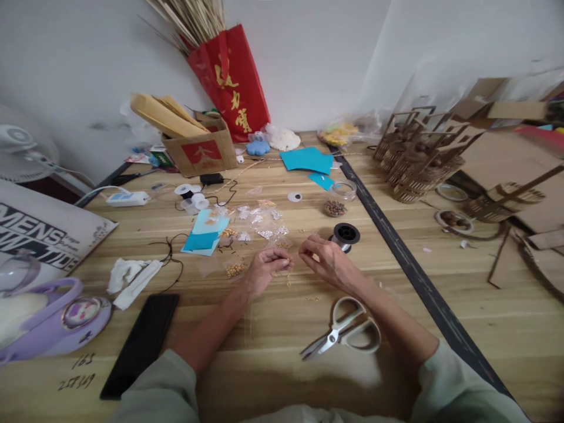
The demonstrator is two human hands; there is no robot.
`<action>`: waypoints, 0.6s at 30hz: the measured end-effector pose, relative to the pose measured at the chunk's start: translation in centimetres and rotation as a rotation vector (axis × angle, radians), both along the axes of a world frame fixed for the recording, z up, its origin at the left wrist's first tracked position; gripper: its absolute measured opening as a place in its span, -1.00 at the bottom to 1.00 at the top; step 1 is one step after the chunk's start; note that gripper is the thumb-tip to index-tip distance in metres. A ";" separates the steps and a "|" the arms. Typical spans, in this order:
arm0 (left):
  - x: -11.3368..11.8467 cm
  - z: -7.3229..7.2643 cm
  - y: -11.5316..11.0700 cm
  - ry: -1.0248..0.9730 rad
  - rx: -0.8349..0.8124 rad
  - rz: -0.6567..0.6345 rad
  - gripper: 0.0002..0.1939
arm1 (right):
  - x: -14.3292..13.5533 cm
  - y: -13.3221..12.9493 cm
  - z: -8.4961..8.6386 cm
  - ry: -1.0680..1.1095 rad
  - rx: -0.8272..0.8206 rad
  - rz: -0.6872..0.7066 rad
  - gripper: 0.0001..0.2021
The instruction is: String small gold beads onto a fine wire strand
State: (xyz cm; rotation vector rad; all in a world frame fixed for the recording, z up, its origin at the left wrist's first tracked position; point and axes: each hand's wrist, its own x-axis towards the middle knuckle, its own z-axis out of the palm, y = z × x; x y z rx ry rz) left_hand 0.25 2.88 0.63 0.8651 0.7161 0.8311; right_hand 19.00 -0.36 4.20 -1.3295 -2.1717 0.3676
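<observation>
In the head view, the left hand pinches a small gold strand that dangles over the bench, toward its near edge from the middle. Just beside it, the right hand has its fingers curled inward; whether they grip anything, I can't tell. White-handled scissors lie closer to the near edge, a dark phone by the near left corner.

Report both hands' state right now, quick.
Left hand: closed, pinching a thin gold strand that hangs below the fingertips.
Right hand: fingers curled in; whether its grip holds anything cannot be told.
</observation>
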 end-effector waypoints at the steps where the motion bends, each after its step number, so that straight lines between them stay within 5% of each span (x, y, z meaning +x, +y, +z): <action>1: 0.0 0.0 0.0 -0.013 -0.004 0.007 -0.78 | 0.0 0.0 0.0 0.000 0.001 0.005 -0.89; 18: -0.3 -0.1 0.3 -0.104 -0.080 -0.024 -0.76 | -0.1 -0.4 0.8 0.086 0.001 0.041 -0.89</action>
